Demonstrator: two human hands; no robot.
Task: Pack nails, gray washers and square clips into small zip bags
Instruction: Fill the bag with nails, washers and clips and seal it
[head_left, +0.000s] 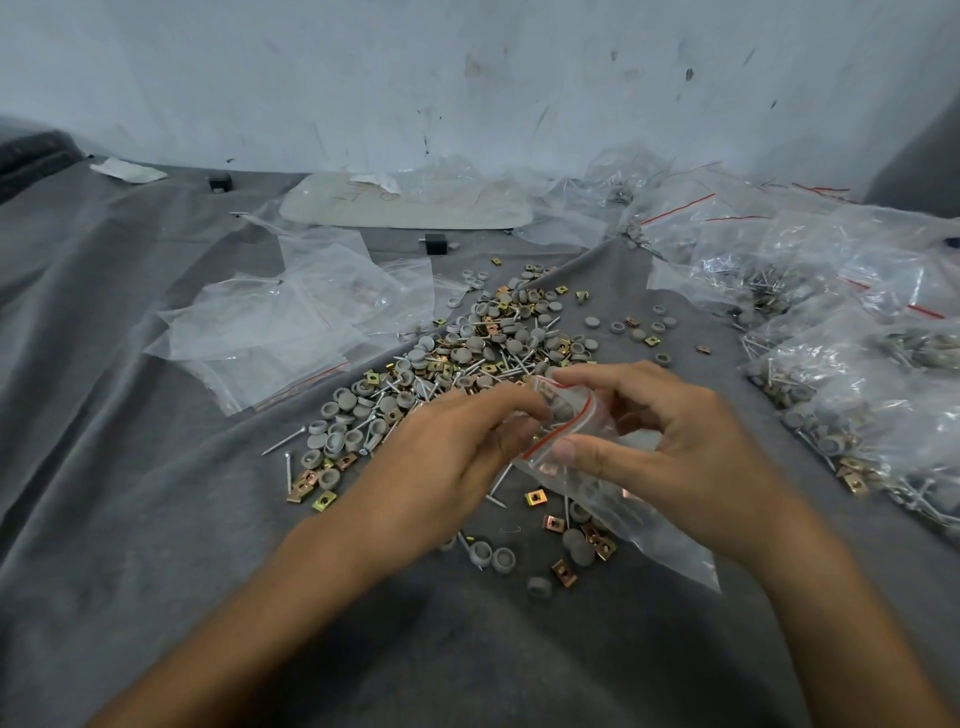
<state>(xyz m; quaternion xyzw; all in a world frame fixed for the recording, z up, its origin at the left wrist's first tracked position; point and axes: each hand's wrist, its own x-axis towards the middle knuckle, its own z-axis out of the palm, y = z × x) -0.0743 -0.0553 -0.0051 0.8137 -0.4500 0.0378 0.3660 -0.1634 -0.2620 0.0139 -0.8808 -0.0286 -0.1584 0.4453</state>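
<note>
A small clear zip bag with a red strip hangs in the middle of the view. My right hand pinches its open mouth between thumb and fingers. The curled fingertips of my left hand are at the bag's mouth, where gray washers show; what they hold is hidden. A pile of gray washers, nails and brass square clips lies spread on the gray cloth beyond and under my hands.
Empty zip bags lie flat at the left of the pile. Several filled bags are heaped along the right. A pale board and two small black blocks sit near the white wall.
</note>
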